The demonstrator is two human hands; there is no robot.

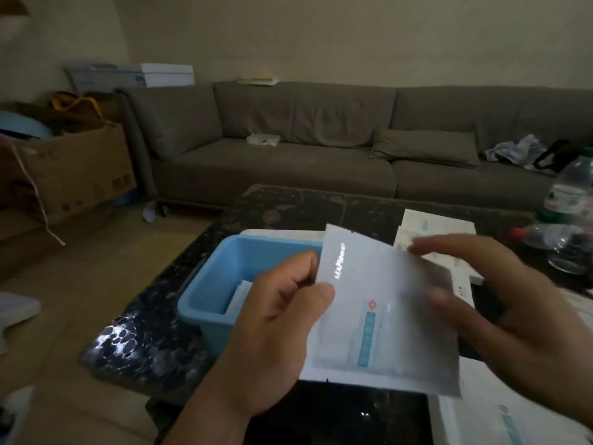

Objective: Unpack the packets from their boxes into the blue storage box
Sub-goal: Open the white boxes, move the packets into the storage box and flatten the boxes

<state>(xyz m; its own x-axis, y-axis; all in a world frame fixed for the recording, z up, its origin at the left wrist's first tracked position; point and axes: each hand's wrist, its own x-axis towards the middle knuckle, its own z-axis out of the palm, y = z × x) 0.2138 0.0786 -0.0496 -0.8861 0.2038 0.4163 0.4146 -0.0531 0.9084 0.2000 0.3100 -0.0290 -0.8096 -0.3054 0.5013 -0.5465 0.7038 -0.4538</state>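
The left hand (282,319) pinches a white packet (385,313) by its left edge above the desk's near edge, beside the blue storage box (205,303). The right hand (513,313) hovers, fingers spread. The packet looks light, thin, floppy and slick; edge pinches suit it.

Two bare hands are showing from 6 o'clock: the left hand (276,329) and the right hand (519,319) are wearing no gloves, rings or watch, and both forearms are appearing without sleeves.
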